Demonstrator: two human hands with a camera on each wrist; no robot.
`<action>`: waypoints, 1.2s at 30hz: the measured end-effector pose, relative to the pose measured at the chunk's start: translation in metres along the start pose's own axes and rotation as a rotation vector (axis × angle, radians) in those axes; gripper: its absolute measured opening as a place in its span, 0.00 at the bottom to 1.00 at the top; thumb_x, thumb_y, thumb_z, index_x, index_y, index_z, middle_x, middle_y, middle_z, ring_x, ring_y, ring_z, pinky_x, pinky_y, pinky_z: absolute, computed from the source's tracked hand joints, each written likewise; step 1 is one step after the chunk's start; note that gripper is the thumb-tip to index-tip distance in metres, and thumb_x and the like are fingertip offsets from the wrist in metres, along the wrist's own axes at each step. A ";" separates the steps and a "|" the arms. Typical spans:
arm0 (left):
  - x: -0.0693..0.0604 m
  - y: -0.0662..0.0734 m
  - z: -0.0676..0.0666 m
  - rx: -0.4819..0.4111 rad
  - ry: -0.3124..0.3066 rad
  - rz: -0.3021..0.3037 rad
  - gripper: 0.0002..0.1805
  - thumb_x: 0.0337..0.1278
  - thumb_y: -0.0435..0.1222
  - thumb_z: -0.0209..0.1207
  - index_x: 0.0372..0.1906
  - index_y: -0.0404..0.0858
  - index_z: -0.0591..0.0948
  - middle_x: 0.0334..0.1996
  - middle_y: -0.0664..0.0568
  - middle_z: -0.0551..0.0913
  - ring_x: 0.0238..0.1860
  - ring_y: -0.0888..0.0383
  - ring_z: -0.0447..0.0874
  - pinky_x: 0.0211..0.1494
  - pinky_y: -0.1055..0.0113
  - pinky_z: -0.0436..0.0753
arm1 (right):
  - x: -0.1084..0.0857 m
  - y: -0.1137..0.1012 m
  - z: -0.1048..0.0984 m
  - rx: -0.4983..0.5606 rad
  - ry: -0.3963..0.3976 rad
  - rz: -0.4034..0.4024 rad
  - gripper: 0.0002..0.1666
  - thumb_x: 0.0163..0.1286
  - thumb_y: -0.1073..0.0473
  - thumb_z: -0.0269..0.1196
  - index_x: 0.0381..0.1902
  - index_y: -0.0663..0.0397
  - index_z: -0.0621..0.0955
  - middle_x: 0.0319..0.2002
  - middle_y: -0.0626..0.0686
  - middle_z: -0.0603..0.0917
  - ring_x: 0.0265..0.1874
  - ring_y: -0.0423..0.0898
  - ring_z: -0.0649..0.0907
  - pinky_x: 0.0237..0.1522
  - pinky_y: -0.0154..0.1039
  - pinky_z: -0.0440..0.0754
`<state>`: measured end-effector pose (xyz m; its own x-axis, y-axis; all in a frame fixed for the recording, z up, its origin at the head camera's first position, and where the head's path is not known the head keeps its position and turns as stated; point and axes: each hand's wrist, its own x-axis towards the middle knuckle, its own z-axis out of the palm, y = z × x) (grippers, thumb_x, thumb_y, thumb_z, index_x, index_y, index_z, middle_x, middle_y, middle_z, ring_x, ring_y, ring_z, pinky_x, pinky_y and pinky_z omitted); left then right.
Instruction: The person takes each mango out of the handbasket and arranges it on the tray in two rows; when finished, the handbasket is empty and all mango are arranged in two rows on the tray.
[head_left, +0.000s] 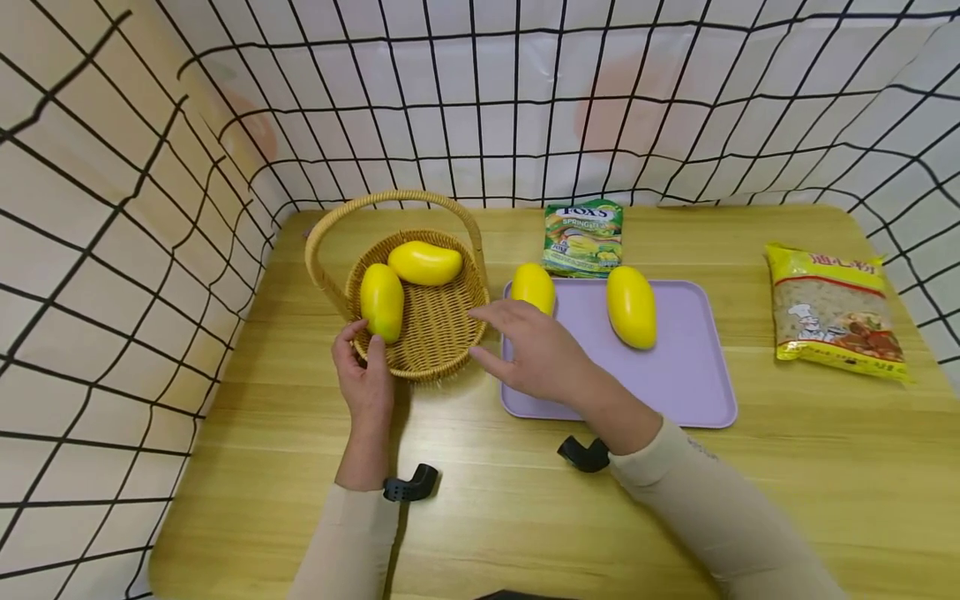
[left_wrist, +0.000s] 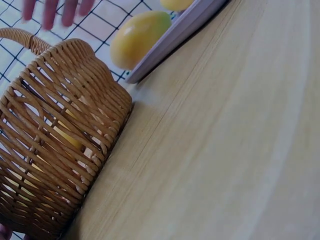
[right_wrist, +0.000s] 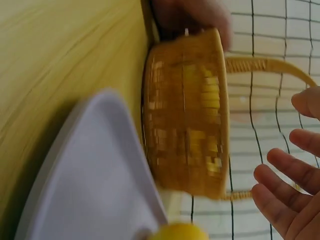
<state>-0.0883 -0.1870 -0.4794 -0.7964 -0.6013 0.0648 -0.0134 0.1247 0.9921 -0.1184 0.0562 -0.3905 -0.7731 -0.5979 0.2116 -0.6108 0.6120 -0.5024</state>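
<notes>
In the head view, a round wicker basket (head_left: 438,329) with a tall handle holds two yellow mangoes, one upright at the left (head_left: 382,300) and one lying at the back (head_left: 425,263). My left hand (head_left: 363,375) grips the basket's front-left rim, its fingertips and thumb close to the left mango. Over the left edge of a lilac tray (head_left: 600,392) hovers my right hand (head_left: 540,350), fingers spread and holding nothing, pointing at the basket. Two more mangoes are on the tray: one (head_left: 533,285), partly hidden behind that hand, and another (head_left: 632,308) farther right.
A green Fox's candy bag (head_left: 583,237) lies behind the tray. At the far right is a yellow-edged clear food packet (head_left: 836,312). Black wire mesh (head_left: 517,108) walls the wooden table (head_left: 480,517) at the back and sides.
</notes>
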 end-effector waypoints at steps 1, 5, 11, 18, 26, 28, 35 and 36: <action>0.000 0.000 0.000 0.002 0.000 -0.001 0.19 0.67 0.35 0.53 0.61 0.40 0.76 0.65 0.51 0.70 0.49 0.58 0.67 0.48 0.69 0.67 | 0.005 -0.003 0.004 0.006 -0.005 -0.001 0.31 0.73 0.45 0.63 0.69 0.51 0.76 0.65 0.55 0.81 0.66 0.53 0.78 0.68 0.52 0.75; -0.001 0.001 -0.002 -0.002 0.002 -0.007 0.20 0.67 0.36 0.54 0.63 0.40 0.74 0.62 0.52 0.71 0.43 0.58 0.69 0.43 0.70 0.69 | 0.024 -0.016 0.016 0.034 -0.012 0.004 0.32 0.73 0.44 0.62 0.70 0.51 0.75 0.66 0.54 0.81 0.67 0.52 0.78 0.70 0.50 0.74; -0.001 0.000 -0.004 0.013 0.007 -0.008 0.22 0.68 0.37 0.54 0.65 0.41 0.72 0.59 0.52 0.73 0.42 0.59 0.70 0.43 0.70 0.71 | 0.056 -0.031 0.031 0.143 -0.034 0.081 0.37 0.73 0.41 0.61 0.75 0.46 0.68 0.73 0.51 0.72 0.72 0.49 0.71 0.74 0.50 0.69; -0.001 0.001 -0.003 -0.004 -0.001 -0.009 0.22 0.67 0.36 0.54 0.65 0.40 0.72 0.64 0.51 0.72 0.49 0.57 0.72 0.47 0.71 0.72 | 0.085 -0.041 0.049 0.279 -0.034 0.158 0.41 0.72 0.42 0.63 0.78 0.45 0.64 0.78 0.54 0.63 0.77 0.51 0.65 0.76 0.53 0.65; 0.001 0.003 -0.003 -0.017 -0.005 0.016 0.23 0.67 0.34 0.54 0.65 0.39 0.72 0.66 0.52 0.72 0.54 0.58 0.72 0.51 0.71 0.72 | 0.110 -0.045 0.069 0.358 0.006 0.247 0.44 0.71 0.43 0.64 0.79 0.44 0.62 0.79 0.54 0.61 0.78 0.52 0.62 0.77 0.54 0.63; 0.001 0.003 -0.003 -0.020 -0.006 0.018 0.23 0.67 0.34 0.55 0.65 0.39 0.72 0.66 0.51 0.72 0.54 0.58 0.72 0.51 0.70 0.72 | 0.114 -0.044 0.073 0.378 0.010 0.277 0.45 0.71 0.43 0.64 0.80 0.42 0.60 0.79 0.55 0.60 0.78 0.53 0.63 0.76 0.55 0.64; 0.001 0.003 -0.002 -0.015 -0.004 0.009 0.22 0.66 0.34 0.55 0.64 0.39 0.72 0.66 0.50 0.71 0.57 0.57 0.72 0.54 0.70 0.71 | 0.124 -0.044 0.085 0.406 -0.017 0.316 0.46 0.71 0.43 0.65 0.81 0.36 0.58 0.80 0.54 0.58 0.74 0.57 0.69 0.72 0.56 0.70; 0.001 0.003 -0.001 -0.018 -0.004 0.010 0.22 0.66 0.34 0.55 0.64 0.38 0.72 0.66 0.49 0.72 0.58 0.56 0.72 0.55 0.70 0.70 | 0.125 -0.044 0.086 0.398 -0.019 0.313 0.46 0.71 0.43 0.64 0.81 0.36 0.58 0.80 0.54 0.58 0.73 0.57 0.70 0.71 0.56 0.71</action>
<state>-0.0885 -0.1882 -0.4764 -0.7989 -0.5968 0.0745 0.0054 0.1168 0.9931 -0.1730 -0.0900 -0.4137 -0.9032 -0.4289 -0.0139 -0.2349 0.5211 -0.8205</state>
